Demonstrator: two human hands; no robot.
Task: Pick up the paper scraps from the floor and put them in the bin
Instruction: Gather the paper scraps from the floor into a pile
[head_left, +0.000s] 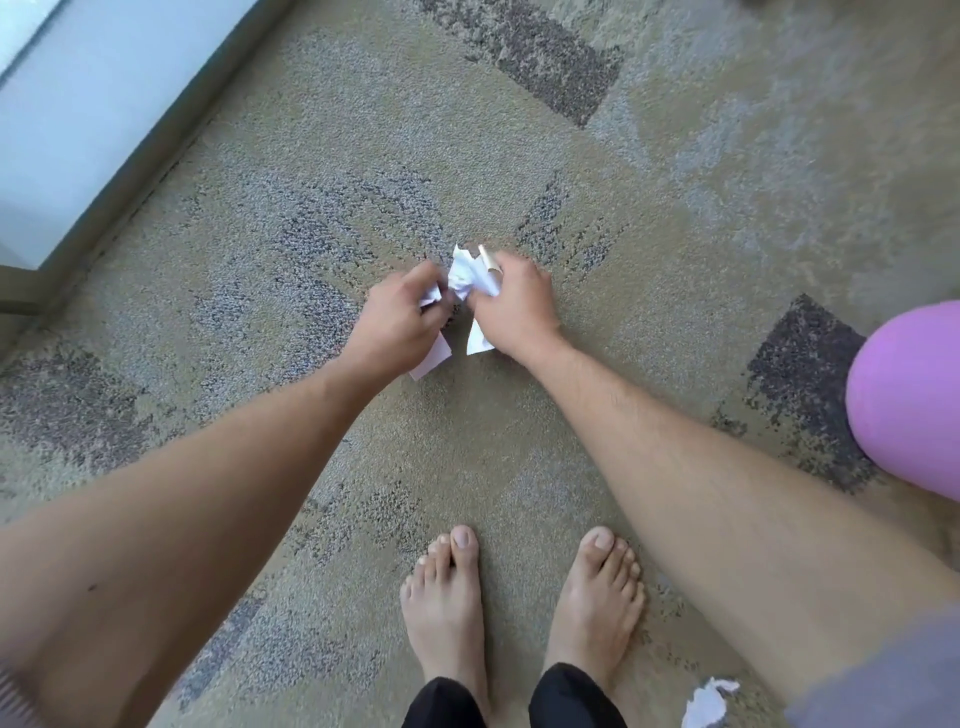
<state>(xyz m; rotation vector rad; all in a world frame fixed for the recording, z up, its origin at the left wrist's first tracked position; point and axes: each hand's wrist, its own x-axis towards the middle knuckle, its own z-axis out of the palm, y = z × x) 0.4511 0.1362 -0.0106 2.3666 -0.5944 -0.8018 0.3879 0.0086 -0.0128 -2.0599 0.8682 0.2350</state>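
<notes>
Both hands low over carpet (519, 457): left hand (400, 317) has fingers curled round white paper scraps (431, 358), pieces showing at fingertips & below palm; right hand (511, 306) fingers curled on crumpled paper wad (467, 278), which sits btwn the two sets of fingertips, one strip hanging under the thumb side. Another crumpled scrap (706, 704) lies on carpet well behind the fingers, beside right foot (597, 603); pink rounded object (909, 395) well right of right hand, ID unclear.
</notes>
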